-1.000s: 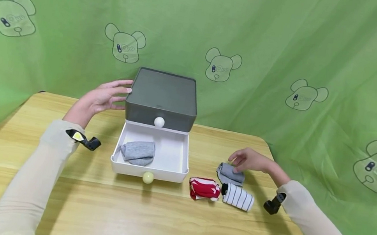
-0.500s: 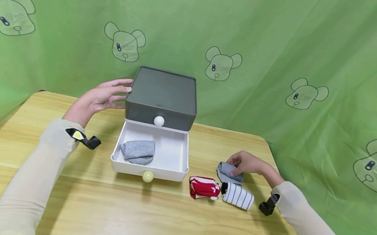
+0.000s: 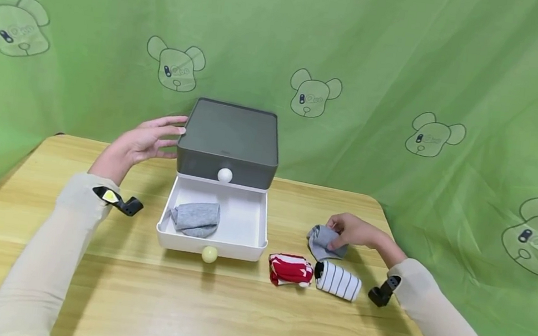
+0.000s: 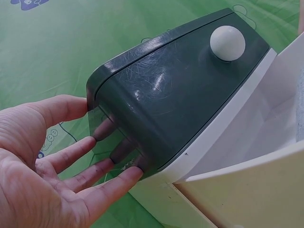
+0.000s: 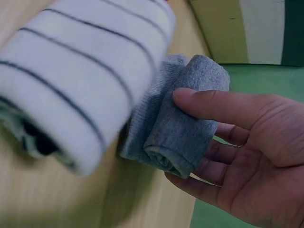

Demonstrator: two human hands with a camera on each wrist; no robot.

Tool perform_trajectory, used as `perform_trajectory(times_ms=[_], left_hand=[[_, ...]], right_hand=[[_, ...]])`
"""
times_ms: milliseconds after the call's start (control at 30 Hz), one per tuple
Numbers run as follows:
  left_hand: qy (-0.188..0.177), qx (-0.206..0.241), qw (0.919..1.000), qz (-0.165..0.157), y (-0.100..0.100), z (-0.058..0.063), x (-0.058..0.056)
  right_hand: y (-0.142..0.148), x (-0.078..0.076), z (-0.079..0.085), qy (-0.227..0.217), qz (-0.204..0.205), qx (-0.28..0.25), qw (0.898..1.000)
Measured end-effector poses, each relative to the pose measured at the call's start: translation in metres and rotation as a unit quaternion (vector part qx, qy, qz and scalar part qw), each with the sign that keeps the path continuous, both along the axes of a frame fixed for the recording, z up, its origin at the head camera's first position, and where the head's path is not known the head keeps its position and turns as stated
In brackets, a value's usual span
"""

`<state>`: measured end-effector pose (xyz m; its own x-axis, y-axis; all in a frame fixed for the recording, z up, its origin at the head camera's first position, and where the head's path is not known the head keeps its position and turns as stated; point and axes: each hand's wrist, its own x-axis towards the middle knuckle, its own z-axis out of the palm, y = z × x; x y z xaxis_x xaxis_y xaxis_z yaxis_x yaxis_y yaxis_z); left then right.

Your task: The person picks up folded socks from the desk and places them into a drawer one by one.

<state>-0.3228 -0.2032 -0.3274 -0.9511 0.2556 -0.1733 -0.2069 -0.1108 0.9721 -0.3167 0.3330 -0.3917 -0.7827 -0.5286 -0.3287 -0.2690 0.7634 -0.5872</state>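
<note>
My left hand (image 3: pixel 138 143) rests its fingertips on the left side of a dark grey drawer box (image 3: pixel 233 130), fingers spread and fairly straight. The left wrist view has the thumb near the box's front edge and the other fingers along its side. My right hand (image 3: pixel 359 232) pinches a rolled grey sock (image 5: pixel 192 118), thumb on top and fingers beneath. That sock looks tilted up, near a rolled white sock with dark stripes (image 3: pixel 338 281) and a rolled red-and-white sock (image 3: pixel 289 270). Another grey sock (image 3: pixel 197 218) lies in the pulled-out white lower drawer (image 3: pixel 242 218).
The upper drawer is pushed in and bears a white knob (image 3: pixel 225 175). A yellowish knob (image 3: pixel 209 254) juts from the lower drawer's front. Behind the wooden table (image 3: pixel 171 307) hangs a green curtain (image 3: pixel 267 16) printed with bear heads.
My right hand has come down onto the grey sock, closed its fingers on it and slightly raised and tilted it. The left hand has stayed at the box's side.
</note>
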Motion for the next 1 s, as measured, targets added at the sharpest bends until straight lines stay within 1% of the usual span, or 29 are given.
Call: perform_trajectory(times_ms=[200,333,400,500,667,800,1000], left_hand=[[0.001,0.009,0.9999,-0.005,-0.001,-0.003,0.001],[-0.001,0.010,0.9999,-0.011,0.000,-0.004,0.003],[-0.002,0.012,0.9998,-0.012,0.001,-0.005,0.003],[0.001,0.011,0.9998,-0.018,0.002,-0.006,0.004],[0.004,0.013,0.9997,-0.018,0.000,-0.005,0.005],[0.003,0.010,0.9999,-0.014,-0.002,-0.004,0.005],[0.004,0.001,1.0000,-0.005,0.000,0.000,0.002]], right_hand=[[-0.007,0.000,0.019,-0.005,-0.031,-0.003,0.999],[-0.012,0.001,0.036,-0.005,-0.036,-0.015,0.999],[-0.015,0.001,0.045,-0.008,-0.039,-0.035,0.999],[-0.023,0.002,0.060,-0.013,-0.032,-0.078,0.996],[-0.044,0.005,0.085,-0.021,-0.003,-0.147,0.989],[-0.065,0.010,0.103,-0.023,0.014,-0.176,0.984],[-0.094,0.020,0.123,-0.022,0.029,-0.202,0.979]])
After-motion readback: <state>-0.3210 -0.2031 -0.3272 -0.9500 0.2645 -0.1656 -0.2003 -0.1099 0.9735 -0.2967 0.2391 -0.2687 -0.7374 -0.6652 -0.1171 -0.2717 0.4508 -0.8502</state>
